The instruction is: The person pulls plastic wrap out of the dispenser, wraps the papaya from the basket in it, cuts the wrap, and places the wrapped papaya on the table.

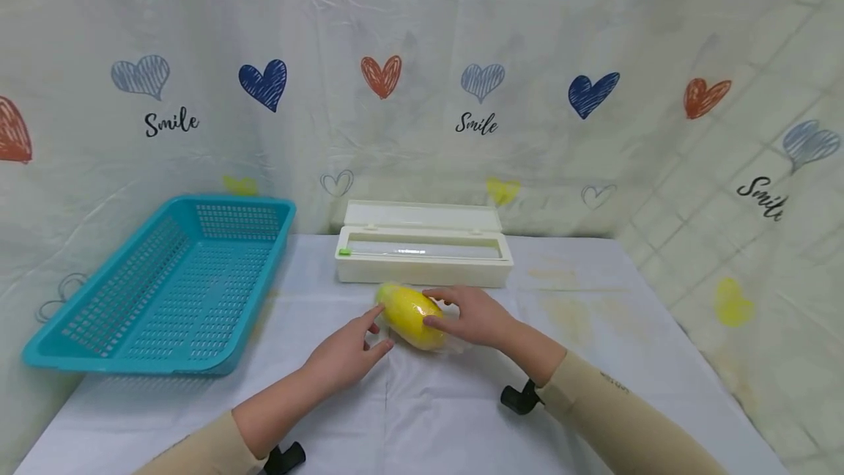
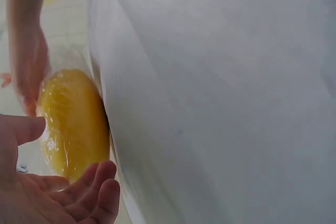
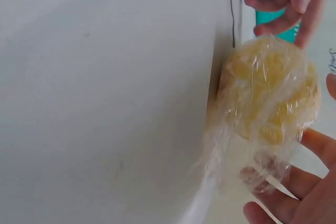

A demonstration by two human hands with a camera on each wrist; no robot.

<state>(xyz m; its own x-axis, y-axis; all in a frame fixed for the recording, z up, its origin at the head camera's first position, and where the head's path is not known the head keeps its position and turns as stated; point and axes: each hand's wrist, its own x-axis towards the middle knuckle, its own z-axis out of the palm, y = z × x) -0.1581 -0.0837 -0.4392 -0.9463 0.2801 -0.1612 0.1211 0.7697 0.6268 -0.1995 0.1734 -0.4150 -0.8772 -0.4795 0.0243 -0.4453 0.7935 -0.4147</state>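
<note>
A yellow oblong fruit (image 1: 412, 317), greener at its left end, lies on the white-covered table in front of a film box. Clear plastic film (image 3: 236, 156) wraps it, loose and crumpled at the right end. My left hand (image 1: 343, 354) is at the fruit's left end, fingers loosely bent and index fingertip at the wrapping. On the other side, my right hand (image 1: 478, 317) spreads its thumb and fingers about the right end, thumb over the near side. Loose film partly covers some right-hand fingers (image 3: 283, 198) in the right wrist view.
Behind the fruit stands a white cling film box (image 1: 422, 270), lid up, with a film roll and a green slider (image 1: 344, 251). At the left is a blue perforated plastic basket (image 1: 231, 365). A heart-patterned curtain (image 1: 422, 145) hangs behind the table.
</note>
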